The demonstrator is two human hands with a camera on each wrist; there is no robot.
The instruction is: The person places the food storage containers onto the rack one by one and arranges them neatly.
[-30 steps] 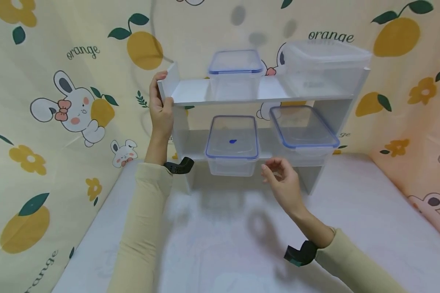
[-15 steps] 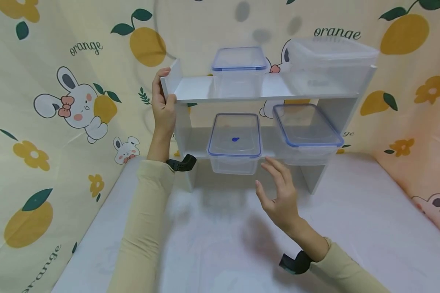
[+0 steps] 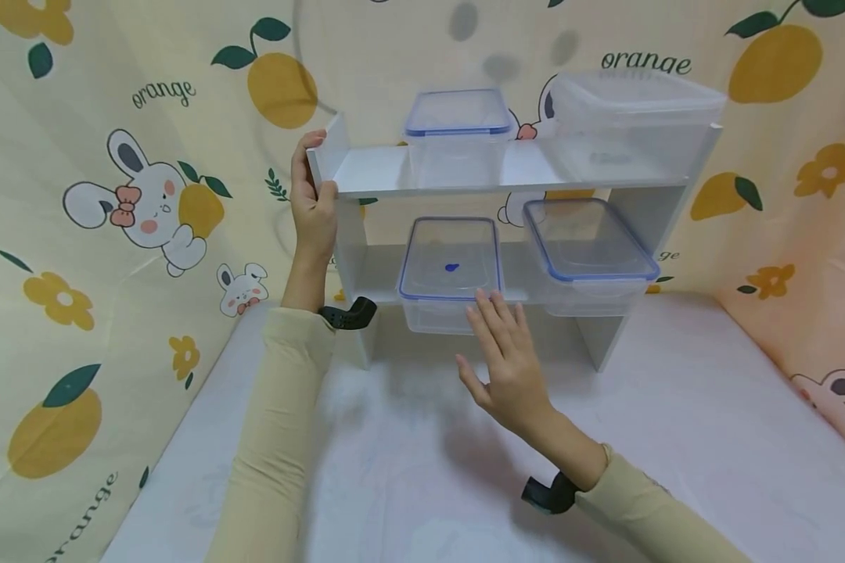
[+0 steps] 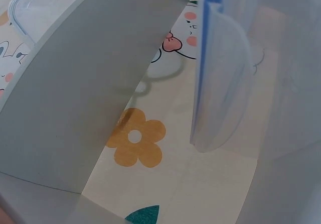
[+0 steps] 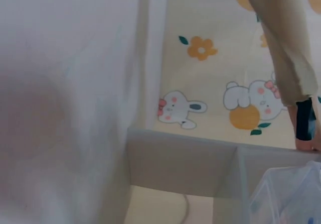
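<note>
My left hand [image 3: 313, 211] grips the upper left side panel of a white two-tier shelf rack [image 3: 376, 168], thumb at the front edge. My right hand [image 3: 508, 371] is held with fingers straight and spread, its fingertips right at the front right corner of a clear food container [image 3: 447, 250]. That container has a blue-rimmed lid with a small blue mark and juts past the lower shelf's front edge. Beside it on the right stands a second blue-rimmed food container [image 3: 587, 242], also jutting forward. The right wrist view catches part of a clear container [image 5: 286, 196] low on the right.
On the upper shelf stand a smaller blue-rimmed container [image 3: 458, 113] and a large frosted box [image 3: 637, 117] at the right end. The rack rests on a white tabletop [image 3: 394, 477], before a backdrop [image 3: 183, 47] printed with oranges and rabbits.
My right hand has opened from loosely curled fingers to straight ones and moved left to the front of the marked container. My left hand keeps its grip on the rack; the containers look unmoved.
</note>
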